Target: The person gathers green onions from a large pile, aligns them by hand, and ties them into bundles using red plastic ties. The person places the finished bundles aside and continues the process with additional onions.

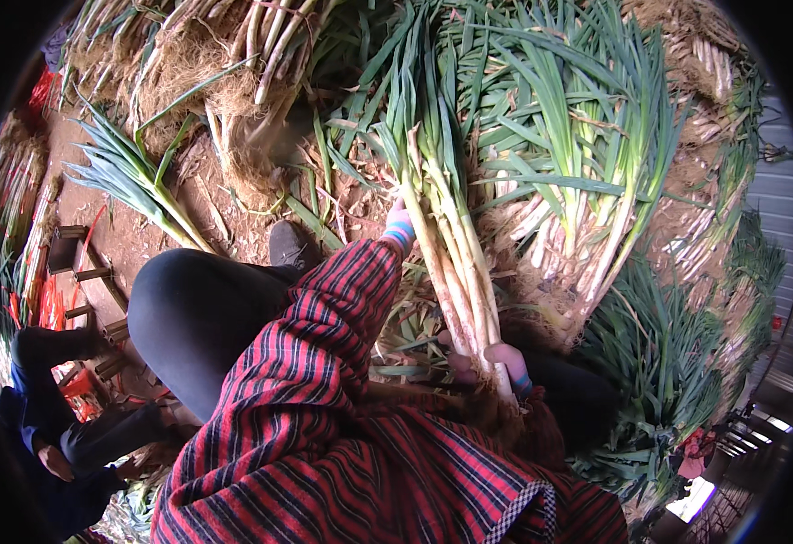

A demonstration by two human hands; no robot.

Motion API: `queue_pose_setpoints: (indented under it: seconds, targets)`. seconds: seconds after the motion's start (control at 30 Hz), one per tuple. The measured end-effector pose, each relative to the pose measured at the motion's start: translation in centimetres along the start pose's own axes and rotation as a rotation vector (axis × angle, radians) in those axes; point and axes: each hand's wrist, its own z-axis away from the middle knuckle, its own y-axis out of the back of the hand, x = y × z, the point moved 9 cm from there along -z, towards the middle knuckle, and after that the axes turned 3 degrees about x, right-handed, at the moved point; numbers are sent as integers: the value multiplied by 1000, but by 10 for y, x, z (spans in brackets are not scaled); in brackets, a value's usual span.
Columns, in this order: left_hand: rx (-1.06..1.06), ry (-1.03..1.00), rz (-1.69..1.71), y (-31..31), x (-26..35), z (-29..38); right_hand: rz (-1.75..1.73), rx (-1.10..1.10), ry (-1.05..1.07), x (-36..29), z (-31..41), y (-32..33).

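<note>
A bunch of several long green onions (447, 251) lies slantwise before me, its leaves pointing away and its pale root end toward my lap. My left hand (399, 219), in a pinkish glove with a blue-striped cuff, grips the bunch from the left below the leaves; its fingers are mostly hidden behind the stalks. At the white lower end, my right hand (505, 358), gloved alike, wraps around the stalks just above the roots. To the right, a loose heap of green onions (573, 217) leans with its roots toward me.
Rooty onion bundles (186, 61) are piled at the far left. A few trimmed onions (155, 187) lie on the littered dirt floor (199, 153). Red-tied bundles (22, 204) and a wooden frame (94, 275) stand left, near a seated person (63, 415). More onions (661, 340) lie right.
</note>
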Motion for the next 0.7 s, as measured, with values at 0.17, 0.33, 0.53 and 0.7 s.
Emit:
queue_pose_setpoints:
  seconds: [0.17, 0.33, 0.53, 0.7]
  targets:
    - [-76, 180, 196, 66, -34, -41, -241, -120, -32, -4, -14, -8]
    - [303, 232, 88, 222, 0, 26, -204, -95, -7, -3, 0, 17]
    - [395, 201, -1545, 103, 94, 86, -16, 86, 96, -18, 11, 6]
    - [805, -137, -962, 64, 139, 144, -34, -23, 81, -21, 10, -19]
